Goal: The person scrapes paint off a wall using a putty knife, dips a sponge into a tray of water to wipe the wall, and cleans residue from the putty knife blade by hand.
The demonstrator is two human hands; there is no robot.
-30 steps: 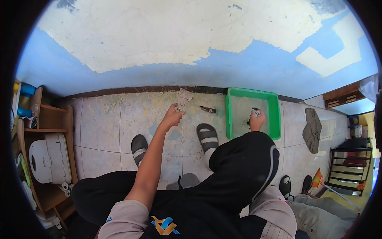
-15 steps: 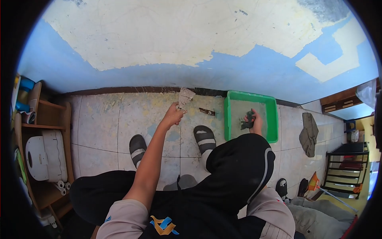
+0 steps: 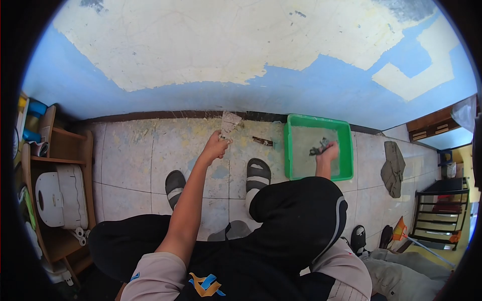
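Note:
My left hand is closed around the handle of a scraper, its wide blade pale and smeared. That blade points at the foot of the wall, close to the dark baseboard. My right hand hangs over the green basin, gripping a crumpled dark rag. Cloudy liquid appears to cover the basin's bottom. A narrow brownish tool, partly coated, lies on the tiles between the scraper and the basin.
The blue wall ahead has a large patch of paint gone. Paint flakes litter the tiled floor. A wooden shelf stands left; a grey-brown cloth, a broom and a black rack are right. Another person's foot shows at lower right.
My right hand has turned over and shifted slightly right, with the rag now higher in the basin. The left hand and scraper have barely moved.

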